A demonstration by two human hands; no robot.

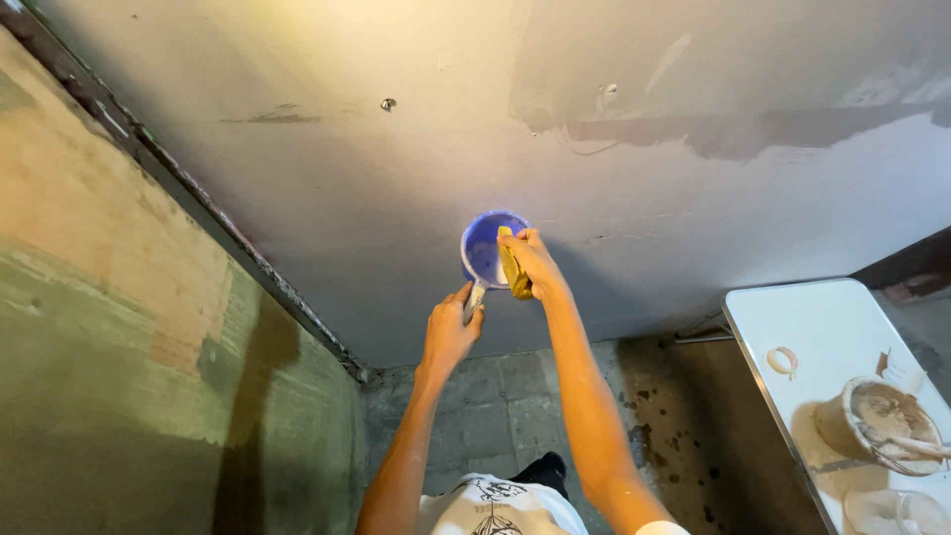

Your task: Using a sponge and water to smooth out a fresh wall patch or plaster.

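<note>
1. Nearest you, your two bare arms rise from your white printed shirt (500, 505) toward the wall; the tiled floor (505, 406) lies below them.
2. Your left hand (451, 332) is closed around the pale handle (475, 300) of one blue scoop-like cup (487, 248), holding it out at arm's length, probably so its open mouth stays within easy reach of the other hand.
3. Your right hand (530, 260) is curled shut on one yellow sponge or cloth (513, 269), pinching it right at the cup's rim; it seems held there so it can dip or drip into the cup, though what the cup contains cannot be seen.
4. To your right stands one white desk (822, 327), keeping supplies close: one small tape ring (783, 361), one smeared tub (877, 416) with a stirrer (911, 443) resting in it, and one clear container (897, 513) at the frame's edge.
5. Farthest off, the grey wall (396, 178) shows a darker, seemingly wet band (753, 129) at upper right and one small fixing (387, 103); a greenish board (109, 297) flanks it on the left.
</note>
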